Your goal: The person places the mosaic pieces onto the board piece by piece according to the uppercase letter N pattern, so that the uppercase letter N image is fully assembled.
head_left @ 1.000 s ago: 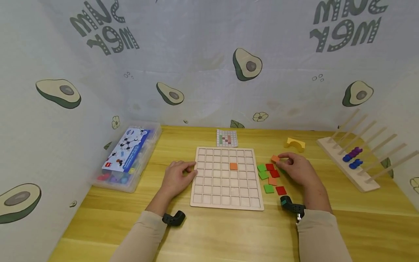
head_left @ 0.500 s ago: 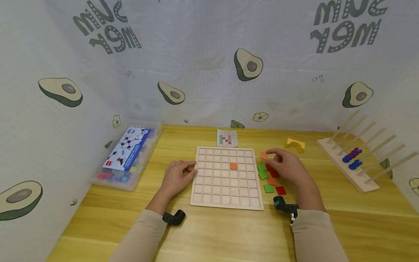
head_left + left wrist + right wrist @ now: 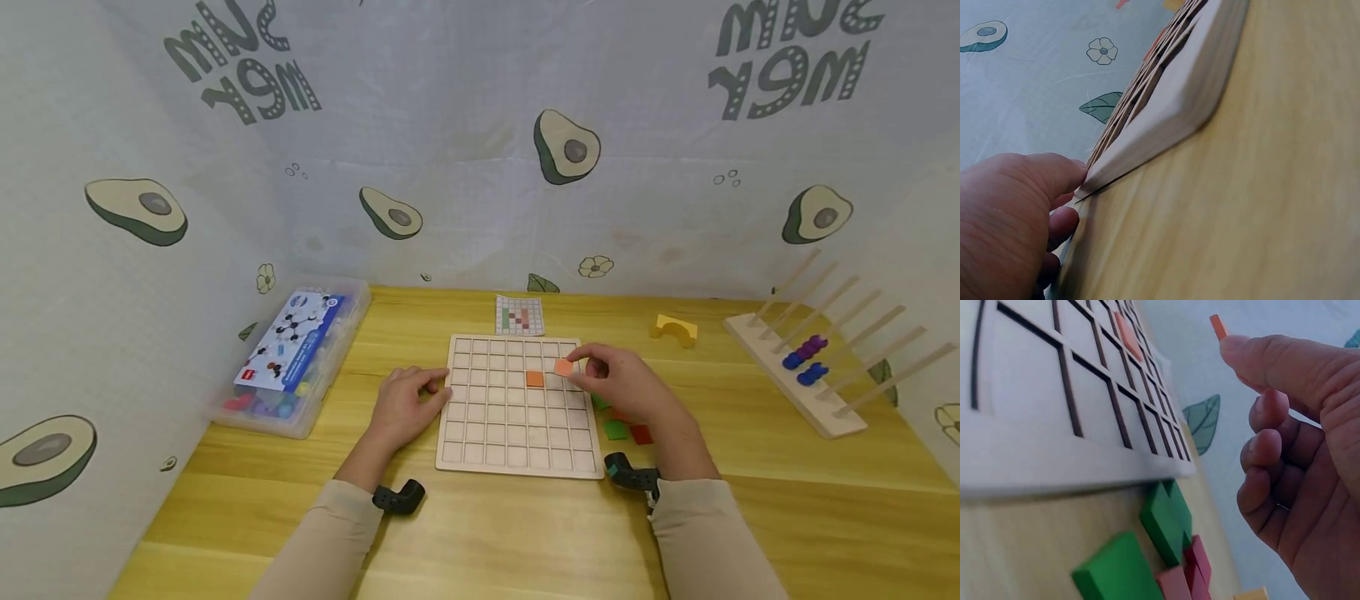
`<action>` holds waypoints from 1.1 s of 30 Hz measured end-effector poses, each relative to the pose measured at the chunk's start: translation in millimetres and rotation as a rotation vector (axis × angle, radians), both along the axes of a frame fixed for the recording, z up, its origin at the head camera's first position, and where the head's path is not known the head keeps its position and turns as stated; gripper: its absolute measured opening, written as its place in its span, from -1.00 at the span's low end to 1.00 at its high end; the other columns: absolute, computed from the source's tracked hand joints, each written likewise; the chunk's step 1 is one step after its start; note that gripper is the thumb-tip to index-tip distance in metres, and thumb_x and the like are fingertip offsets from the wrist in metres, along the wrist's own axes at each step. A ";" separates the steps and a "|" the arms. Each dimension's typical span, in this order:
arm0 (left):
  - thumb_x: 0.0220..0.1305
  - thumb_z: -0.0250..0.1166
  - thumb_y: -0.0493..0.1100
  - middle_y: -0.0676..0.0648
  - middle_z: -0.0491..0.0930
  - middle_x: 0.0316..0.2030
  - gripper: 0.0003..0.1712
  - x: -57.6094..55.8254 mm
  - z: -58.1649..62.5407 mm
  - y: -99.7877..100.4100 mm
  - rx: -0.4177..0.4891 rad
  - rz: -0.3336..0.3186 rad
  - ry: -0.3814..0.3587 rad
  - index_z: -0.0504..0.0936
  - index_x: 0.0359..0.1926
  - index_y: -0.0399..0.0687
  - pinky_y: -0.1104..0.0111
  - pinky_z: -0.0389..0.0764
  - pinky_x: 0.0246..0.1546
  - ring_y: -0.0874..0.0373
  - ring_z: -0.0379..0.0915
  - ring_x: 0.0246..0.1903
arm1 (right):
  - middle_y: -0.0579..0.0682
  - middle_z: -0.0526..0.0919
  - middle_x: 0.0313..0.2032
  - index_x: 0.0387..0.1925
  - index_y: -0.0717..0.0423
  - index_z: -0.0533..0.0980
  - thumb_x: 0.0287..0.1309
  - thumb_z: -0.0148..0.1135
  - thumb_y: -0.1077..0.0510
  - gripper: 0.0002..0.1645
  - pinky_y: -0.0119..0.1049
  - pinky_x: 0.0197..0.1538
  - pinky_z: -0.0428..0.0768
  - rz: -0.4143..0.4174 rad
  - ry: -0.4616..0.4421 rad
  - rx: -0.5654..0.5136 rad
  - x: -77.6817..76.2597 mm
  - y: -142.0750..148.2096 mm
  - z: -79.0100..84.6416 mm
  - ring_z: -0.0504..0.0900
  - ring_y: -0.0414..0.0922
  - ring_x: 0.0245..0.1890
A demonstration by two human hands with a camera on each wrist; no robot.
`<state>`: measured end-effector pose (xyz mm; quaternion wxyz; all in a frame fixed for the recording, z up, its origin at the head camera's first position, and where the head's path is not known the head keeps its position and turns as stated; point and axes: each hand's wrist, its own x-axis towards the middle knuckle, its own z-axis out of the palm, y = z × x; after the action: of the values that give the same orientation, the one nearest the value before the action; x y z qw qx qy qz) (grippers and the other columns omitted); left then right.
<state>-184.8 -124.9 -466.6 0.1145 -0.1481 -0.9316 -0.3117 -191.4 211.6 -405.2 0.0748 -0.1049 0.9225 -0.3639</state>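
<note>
My right hand [image 3: 630,385] pinches an orange square tile [image 3: 563,367] between thumb and fingertip, over the upper right part of a wooden grid board [image 3: 517,472]. In the right wrist view the held tile [image 3: 1218,327] shows edge-on beyond the thumb, and the other fingers are curled in. Another orange tile [image 3: 535,379] lies in a cell of the board. At the board's left edge, my left hand [image 3: 403,408] rests with thumb and index fingertips touching the rim. The left wrist view shows the thumb [image 3: 1063,172] right at the board's side [image 3: 1166,119].
Green tiles [image 3: 616,430] and red tiles [image 3: 641,434] lie right of the board, partly hidden by my right hand. A printed pattern card [image 3: 519,316] lies behind it. A plastic case [image 3: 292,358] stands left; a yellow arch block [image 3: 674,330] and peg rack [image 3: 798,375] stand right.
My right hand has carried the orange tile leftward from above the loose tiles to over the board. The left hand has stayed at the board's edge.
</note>
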 end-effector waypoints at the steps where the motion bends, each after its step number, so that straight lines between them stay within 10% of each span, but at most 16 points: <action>1: 0.15 0.28 0.06 0.24 0.44 -0.47 -0.63 0.1 0.5 0.0 -0.001 -0.001 0.000 0.64 -0.02 0.11 0.29 0.23 -0.23 0.23 0.26 -0.39 | -0.02 0.42 -0.46 -0.08 -0.08 0.51 0.10 0.27 -0.05 -0.66 -0.25 -0.42 0.36 0.016 -0.001 0.002 0.3 -2.3 -0.4 0.37 -0.07 -0.46; 33: 0.14 0.29 0.06 0.24 0.43 -0.48 -0.64 -0.3 -2.8 0.0 0.006 0.007 0.008 0.65 -0.03 0.13 0.28 0.23 -0.21 0.23 0.25 -0.38 | -0.07 0.42 -0.51 -0.20 -0.15 0.56 0.03 0.34 0.03 -0.75 -0.26 -0.44 0.33 0.090 -0.064 0.073 3.0 -33.5 -19.5 0.36 -0.12 -0.51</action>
<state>-185.0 -124.9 -469.4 0.1195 -0.1457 -0.9307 -0.3135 -188.4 178.0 -424.7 0.1246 -0.1317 0.9266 -0.3294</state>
